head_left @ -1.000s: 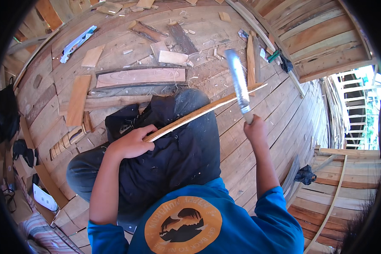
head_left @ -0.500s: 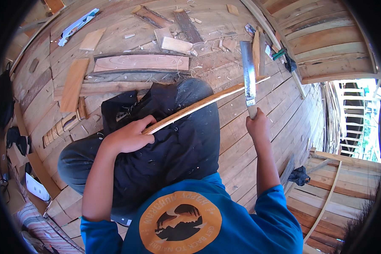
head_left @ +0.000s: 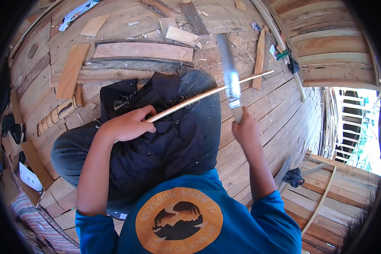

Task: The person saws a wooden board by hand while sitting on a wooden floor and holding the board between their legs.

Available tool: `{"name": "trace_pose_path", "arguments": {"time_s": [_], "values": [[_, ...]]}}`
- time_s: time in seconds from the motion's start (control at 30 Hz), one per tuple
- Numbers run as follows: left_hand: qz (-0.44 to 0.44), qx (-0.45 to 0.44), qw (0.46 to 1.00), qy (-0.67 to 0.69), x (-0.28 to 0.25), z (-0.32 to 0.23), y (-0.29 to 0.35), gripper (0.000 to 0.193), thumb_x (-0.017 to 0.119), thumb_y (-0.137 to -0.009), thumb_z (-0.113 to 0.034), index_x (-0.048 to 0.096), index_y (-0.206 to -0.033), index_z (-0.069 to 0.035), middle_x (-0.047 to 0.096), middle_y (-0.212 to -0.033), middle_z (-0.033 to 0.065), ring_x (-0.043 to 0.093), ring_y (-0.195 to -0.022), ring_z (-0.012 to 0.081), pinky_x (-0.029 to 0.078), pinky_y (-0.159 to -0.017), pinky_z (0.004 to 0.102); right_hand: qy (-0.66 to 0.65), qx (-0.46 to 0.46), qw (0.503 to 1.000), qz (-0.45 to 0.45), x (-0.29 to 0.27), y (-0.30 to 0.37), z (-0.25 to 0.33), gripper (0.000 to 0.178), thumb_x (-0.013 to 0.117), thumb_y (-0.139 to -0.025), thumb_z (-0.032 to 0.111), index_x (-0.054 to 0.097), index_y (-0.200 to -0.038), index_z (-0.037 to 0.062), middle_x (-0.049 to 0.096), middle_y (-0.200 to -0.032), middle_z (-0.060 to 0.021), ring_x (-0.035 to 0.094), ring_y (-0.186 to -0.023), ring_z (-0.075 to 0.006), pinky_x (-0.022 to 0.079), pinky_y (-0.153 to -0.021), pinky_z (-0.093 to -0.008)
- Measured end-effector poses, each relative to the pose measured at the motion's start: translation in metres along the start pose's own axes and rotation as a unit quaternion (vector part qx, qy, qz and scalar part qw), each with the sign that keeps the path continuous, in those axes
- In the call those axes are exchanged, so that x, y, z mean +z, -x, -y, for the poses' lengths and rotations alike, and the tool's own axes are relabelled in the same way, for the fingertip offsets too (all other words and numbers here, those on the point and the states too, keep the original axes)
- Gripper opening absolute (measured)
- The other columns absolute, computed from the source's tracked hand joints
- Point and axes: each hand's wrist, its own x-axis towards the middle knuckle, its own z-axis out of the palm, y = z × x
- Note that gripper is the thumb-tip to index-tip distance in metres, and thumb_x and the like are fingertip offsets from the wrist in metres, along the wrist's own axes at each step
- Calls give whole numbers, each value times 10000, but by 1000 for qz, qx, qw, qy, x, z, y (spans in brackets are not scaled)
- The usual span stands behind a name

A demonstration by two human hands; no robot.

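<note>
A long thin wooden strip point(head_left: 190, 100) lies slanted over my right thigh, its far end reaching out to the right. My left hand point(head_left: 129, 123) grips its near end, thumb on one side and fingers on the other. In my right hand point(head_left: 246, 128) is the handle of a hand saw point(head_left: 230, 78), whose broad metal blade points away from me. The blade crosses the strip beyond my knee and is smeared by motion; whether it touches the wood I cannot tell. A dark cloth point(head_left: 156, 148) covers my lap under the strip.
Ahead on the plank floor point(head_left: 258, 139) lie a reddish board point(head_left: 144, 51), a tan board point(head_left: 73, 70), offcuts and curled shavings. Wooden panels point(head_left: 334, 46) rise at the right. A cardboard box point(head_left: 36, 165) stands at the left.
My right hand has swung left and slightly down with the hand saw, and its blade now leans further left. The left hand keeps its grip on the wooden strip.
</note>
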Motion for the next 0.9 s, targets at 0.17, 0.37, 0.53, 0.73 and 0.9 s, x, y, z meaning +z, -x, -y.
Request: {"name": "trace_pose_path", "arguments": {"time_s": [0.17, 0.37, 0.53, 0.73, 0.9], "values": [[-15, 30, 999, -19, 4, 12, 1, 455, 610, -820, -205, 485, -1239, -82, 579, -835, 54, 519, -738, 139, 419, -691, 288, 58, -42, 997, 16, -10, -12, -18, 423, 604, -763, 70, 563, -1181, 26, 662, -838, -272, 648, -817, -446, 523, -736, -517], [-16, 11, 999, -42, 4, 7, 0, 469, 608, -804, -240, 494, -1219, -54, 621, -890, 118, 576, -803, 199, 446, -747, 318, 8, -17, 999, 34, -7, 6, 0, 423, 601, -765, 93, 554, -1178, 17, 655, -859, -288, 644, -835, -453, 519, -745, -525], [-26, 38, 998, -42, 8, 15, -1, 475, 612, -805, -250, 496, -1221, -52, 628, -908, 125, 583, -822, 205, 449, -758, 320, 42, -54, 997, 19, -8, -14, -29, 487, 590, -755, 67, 541, -1237, 17, 658, -852, -283, 647, -843, -455, 519, -748, -525], [-11, 21, 999, -27, 3, 11, -3, 450, 611, -814, -214, 489, -1218, -57, 612, -868, 77, 553, -802, 153, 430, -746, 299, -21, -57, 997, 37, -5, 11, 8, 482, 600, -750, 54, 535, -1222, -17, 660, -860, -282, 644, -825, -462, 514, -758, -528], [-9, 19, 999, -28, 3, 9, 0, 468, 616, -816, -223, 487, -1238, -68, 606, -865, 72, 551, -808, 152, 429, -748, 297, 23, -33, 999, 22, -16, -10, -8, 391, 593, -749, 41, 558, -1136, -2, 648, -844, -294, 638, -818, -464, 510, -741, -533]]}}
